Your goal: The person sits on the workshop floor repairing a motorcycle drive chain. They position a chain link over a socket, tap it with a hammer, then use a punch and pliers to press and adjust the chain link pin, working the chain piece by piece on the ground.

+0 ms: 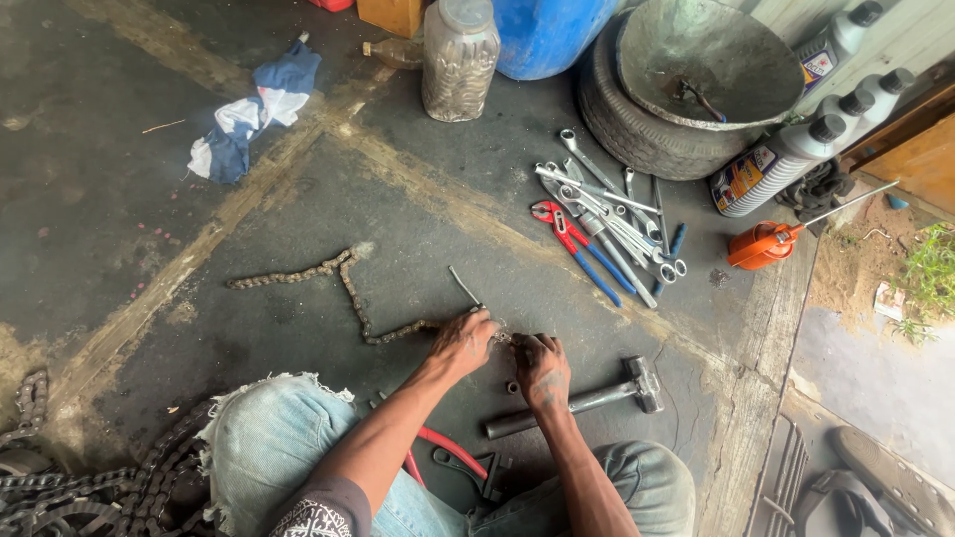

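Note:
A greasy drive chain [338, 283] snakes across the dark concrete floor, its near end between my two hands. My left hand [464, 340] grips that chain end, with a thin metal rod [464, 286] sticking up beside its fingers. My right hand [541, 368] is closed on the chain end from the other side, fingertips meeting the left hand's. A small metal piece [512, 387] lies just below the hands. A steel hammer [587, 400] lies on the floor under my right wrist.
Spanners [607, 209] and red-and-blue pliers [575, 247] lie behind the hands. An orange oil can [761, 244], oil bottles [776, 164], a tyre holding a metal bowl [696, 60], a plastic jar [460, 60] and a rag [254, 109] stand further back. More chains [90, 487] pile at left; red-handled pliers [448, 452] lie by my knees.

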